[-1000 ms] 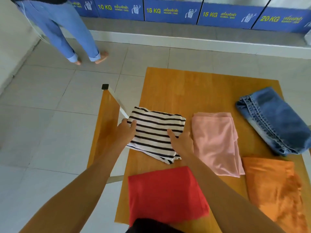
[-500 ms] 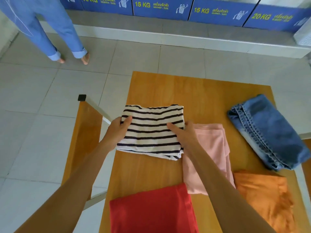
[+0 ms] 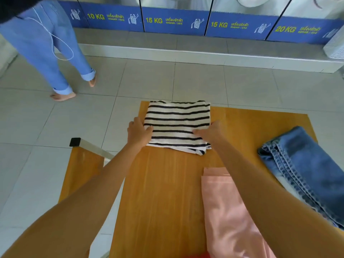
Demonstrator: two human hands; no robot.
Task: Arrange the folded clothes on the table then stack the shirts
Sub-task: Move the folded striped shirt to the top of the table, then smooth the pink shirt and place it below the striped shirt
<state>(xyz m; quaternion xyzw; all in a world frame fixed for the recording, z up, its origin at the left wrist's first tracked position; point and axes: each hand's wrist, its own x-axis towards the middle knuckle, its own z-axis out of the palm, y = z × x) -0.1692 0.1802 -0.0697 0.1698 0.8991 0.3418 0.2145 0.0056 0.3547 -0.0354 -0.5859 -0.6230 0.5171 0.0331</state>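
Observation:
A folded black-and-white striped shirt (image 3: 177,125) lies at the far left corner of the wooden table (image 3: 163,192). My left hand (image 3: 138,134) grips its left edge and my right hand (image 3: 208,132) grips its right side. A folded pink shirt (image 3: 223,211) lies nearer me, partly under my right forearm. Folded blue jeans (image 3: 305,170) rest at the right edge. A sliver of a red shirt (image 3: 201,256) shows at the bottom edge.
A wooden chair (image 3: 81,170) with a black-capped metal frame stands left of the table. A person in blue jeans (image 3: 46,47) walks barefoot on the tiled floor at far left. Washing machines with blue panels (image 3: 175,21) line the back wall.
Both hands have carried the striped shirt away from me to the table's far left corner, clear of the pink shirt. The view has tilted up, so the orange shirt has left the frame.

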